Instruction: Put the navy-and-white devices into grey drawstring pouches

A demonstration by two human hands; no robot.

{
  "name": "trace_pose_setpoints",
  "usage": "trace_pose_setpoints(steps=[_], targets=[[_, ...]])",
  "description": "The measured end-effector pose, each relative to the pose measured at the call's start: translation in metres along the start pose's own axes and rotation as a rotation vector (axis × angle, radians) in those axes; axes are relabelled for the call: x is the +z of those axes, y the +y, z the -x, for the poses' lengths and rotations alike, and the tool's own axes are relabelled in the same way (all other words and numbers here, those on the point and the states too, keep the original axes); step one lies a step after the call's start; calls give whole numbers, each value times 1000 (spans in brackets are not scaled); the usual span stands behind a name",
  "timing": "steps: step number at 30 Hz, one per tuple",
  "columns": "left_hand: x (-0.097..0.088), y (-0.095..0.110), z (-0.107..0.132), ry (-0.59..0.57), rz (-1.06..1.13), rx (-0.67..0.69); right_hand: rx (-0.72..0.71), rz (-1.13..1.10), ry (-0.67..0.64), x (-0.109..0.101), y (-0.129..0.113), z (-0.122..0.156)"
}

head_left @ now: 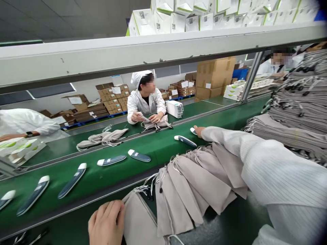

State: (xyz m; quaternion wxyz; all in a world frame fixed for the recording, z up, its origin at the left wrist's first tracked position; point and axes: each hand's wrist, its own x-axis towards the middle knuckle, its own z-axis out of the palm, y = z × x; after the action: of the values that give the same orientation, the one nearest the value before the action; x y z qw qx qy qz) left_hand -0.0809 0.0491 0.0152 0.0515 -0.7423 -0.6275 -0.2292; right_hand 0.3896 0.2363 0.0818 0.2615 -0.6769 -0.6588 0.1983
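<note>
Your R hand (200,132), fingers bent, is at a navy/white handheld device (193,130) on the conveyor belt (158,149), white tip L; can't tell if gripped. L hand (106,223), half-curled, is farther off, by a grey drawstring pouch (140,217); hold unclear. White boxes (177,22): QR codes, no legible txt.

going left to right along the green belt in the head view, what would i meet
First device, blue and white, cut off by the picture's edge → second device → third device → fourth device → fifth device → sixth device → right hand at a seventh device.
</note>
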Motion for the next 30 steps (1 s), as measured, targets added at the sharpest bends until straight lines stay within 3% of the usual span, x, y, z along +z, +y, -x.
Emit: trace_pose_setpoints(steps=[5, 7, 9, 11, 13, 16, 18, 24, 27, 30], targets=[[-22, 8, 2, -6, 496, -80, -77, -122, 11, -12, -7, -11], [-35, 19, 2, 4, 661, -97, -108, -268, -11, -10, -31, -22], [-46, 30, 0, 2, 752, -110, -146, -559, -77, -3, -70, -24], [-55, 40, -3, 13, 811, -110, -222, -868, -198, 4, -117, -8], [-60, 48, -5, 26, 850, -97, -336, -1035, -374, 12, -162, 22], [-66, 58, -6, 42, 873, -69, -465, -1103, -617, 32, -214, 72], [-69, 64, -6, 48, 877, -56, -527, -1086, -646, 51, -234, 97], [-73, 79, -10, 133, 904, -35, -682, -966, -505, 104, -243, 122], [-71, 84, -14, 301, 941, -114, -765, -683, -639, 108, -232, 127], [-74, 82, -14, 396, 990, -191, -736, -319, -819, 94, -218, 133]])
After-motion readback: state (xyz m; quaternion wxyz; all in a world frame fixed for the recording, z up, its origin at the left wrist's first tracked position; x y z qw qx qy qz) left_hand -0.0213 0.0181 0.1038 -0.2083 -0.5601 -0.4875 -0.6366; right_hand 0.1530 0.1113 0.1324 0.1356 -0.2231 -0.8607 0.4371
